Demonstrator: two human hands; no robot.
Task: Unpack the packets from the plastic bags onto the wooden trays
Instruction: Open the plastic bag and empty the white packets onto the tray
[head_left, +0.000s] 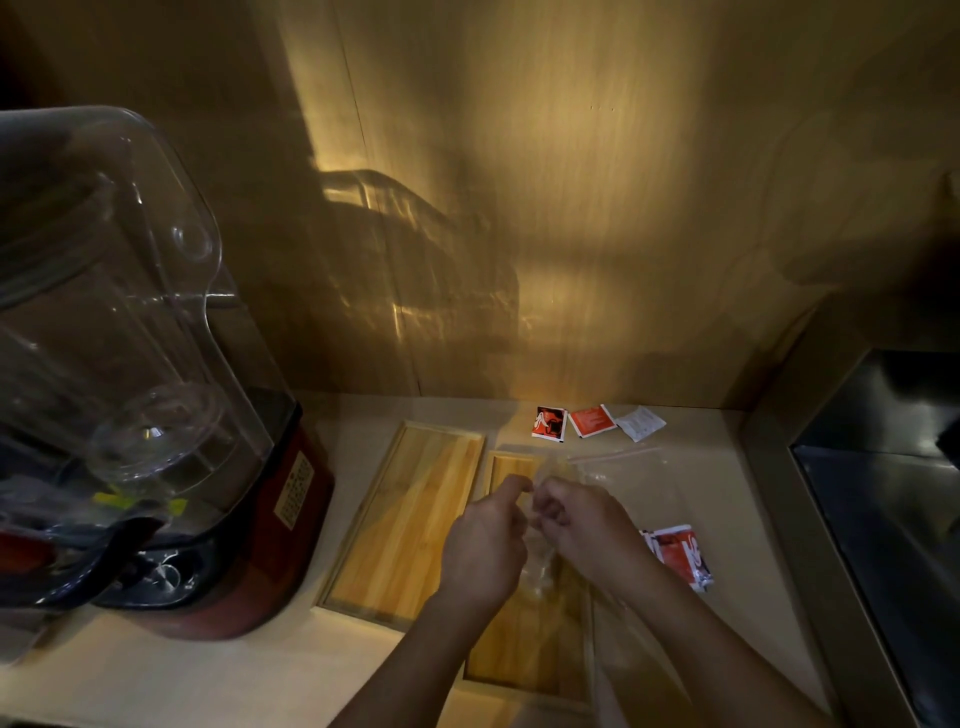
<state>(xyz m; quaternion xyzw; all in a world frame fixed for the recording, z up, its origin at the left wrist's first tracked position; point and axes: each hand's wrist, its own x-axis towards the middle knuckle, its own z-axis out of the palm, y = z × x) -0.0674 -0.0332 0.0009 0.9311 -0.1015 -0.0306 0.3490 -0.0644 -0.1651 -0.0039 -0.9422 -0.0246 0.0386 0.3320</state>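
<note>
Both forearms come in from the bottom of the frame, and the left hand (485, 545) and right hand (582, 525) meet at centre, fingers curled closed and pinching a clear plastic bag (540, 561) between them, approx. over the right wooden tray (511, 470). This bag is see-through and blurred, so I cannot tell if a packet is inside it. A second clear bag (623, 467) lies flat on the desk (727, 519) just right of the hands, its zip strip toward the top of frame. Progress, in my judgement: early. The left wooden tray (415, 519) looks bare, and the visible part of the right tray also. Three packets lie loose on the desk near the back wall: a red-black packet (549, 423), a red packet (592, 421), a white packet (640, 423), none on a tray. One more red packet w/ white print (680, 553) lies right of the right wrist, also off-tray. So the placing is all left to do. Both trays have the long axis from lower frame toward the upper frame, leaning slightly right, side by side, almost touching. The held bag hangs lengthwise down between the hands, along the same direction.
</note>
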